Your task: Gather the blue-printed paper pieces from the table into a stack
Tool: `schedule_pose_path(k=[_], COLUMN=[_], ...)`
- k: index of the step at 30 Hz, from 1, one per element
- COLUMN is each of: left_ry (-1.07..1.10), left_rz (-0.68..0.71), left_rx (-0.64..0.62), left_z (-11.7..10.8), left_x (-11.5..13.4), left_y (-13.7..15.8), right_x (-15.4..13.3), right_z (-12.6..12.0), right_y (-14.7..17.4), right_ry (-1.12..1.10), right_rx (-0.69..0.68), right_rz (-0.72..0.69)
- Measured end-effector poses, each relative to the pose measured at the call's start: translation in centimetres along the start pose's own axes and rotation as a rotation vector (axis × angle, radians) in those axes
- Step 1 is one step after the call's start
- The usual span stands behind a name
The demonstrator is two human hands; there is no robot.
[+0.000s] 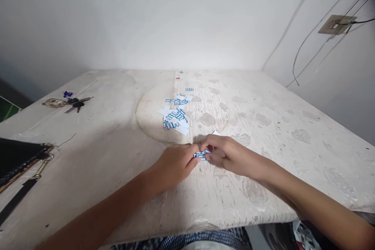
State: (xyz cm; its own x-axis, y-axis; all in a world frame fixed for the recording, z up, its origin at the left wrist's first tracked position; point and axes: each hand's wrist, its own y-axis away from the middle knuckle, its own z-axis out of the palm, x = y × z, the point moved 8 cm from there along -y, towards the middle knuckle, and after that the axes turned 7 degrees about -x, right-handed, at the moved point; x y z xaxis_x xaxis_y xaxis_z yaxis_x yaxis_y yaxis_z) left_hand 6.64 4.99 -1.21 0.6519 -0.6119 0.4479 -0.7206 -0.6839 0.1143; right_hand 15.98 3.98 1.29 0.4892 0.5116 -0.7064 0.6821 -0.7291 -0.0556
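While a pale, covered desk (278, 164) stretches wide before a white wall (175, 27), two hands hold a small bunch of blue-lined papers.
At the left edge lies a black bag (20, 160) with a strap. Near the middle of the desk's nearer half, the left hand (177, 164) has its grip closed on the left end of the blue-lined papers (202, 155), thumb toward the viewer; the right hand (230, 154) pinches their right end. Just beyond the hands, a loose pile of similar papers (175, 115) lies overlapping. Keys (75, 102) rest well to the left, and one small strip (190, 89) lies behind the pile.
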Motion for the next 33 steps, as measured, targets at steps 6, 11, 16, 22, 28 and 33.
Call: schedule_pose_path(k=[6, 11, 16, 22, 28, 33], left_ry=[-0.045, -0.092, -0.17, -0.196, -0.232, -0.36], left_rz=[-0.002, 0.012, 0.032, 0.066, 0.086, 0.13], left_rx=[-0.022, -0.036, -0.043, -0.022, -0.008, -0.021], left_z=[0.1, 0.4, 0.5, 0.7, 1.0, 1.3], left_x=[0.2, 0.2, 0.6, 0.9, 1.0, 1.7], left_y=[0.0, 0.0, 0.0, 0.0, -0.1, 0.0], right_x=[-0.5, -0.4, 0.1, 0.3, -0.2, 0.1], right_z=[-0.3, -0.1, -0.1, 0.2, -0.1, 0.0], right_y=[0.3, 0.5, 0.5, 0.5, 0.6, 0.5], right_ry=[0.121, 0.228, 0.249, 0.13, 0.097, 0.082], right_rx=[0.023, -0.007, -0.032, -0.06, -0.042, -0.05], right_rz=[-0.054, 0.0, 0.037, 0.007, -0.018, -0.006])
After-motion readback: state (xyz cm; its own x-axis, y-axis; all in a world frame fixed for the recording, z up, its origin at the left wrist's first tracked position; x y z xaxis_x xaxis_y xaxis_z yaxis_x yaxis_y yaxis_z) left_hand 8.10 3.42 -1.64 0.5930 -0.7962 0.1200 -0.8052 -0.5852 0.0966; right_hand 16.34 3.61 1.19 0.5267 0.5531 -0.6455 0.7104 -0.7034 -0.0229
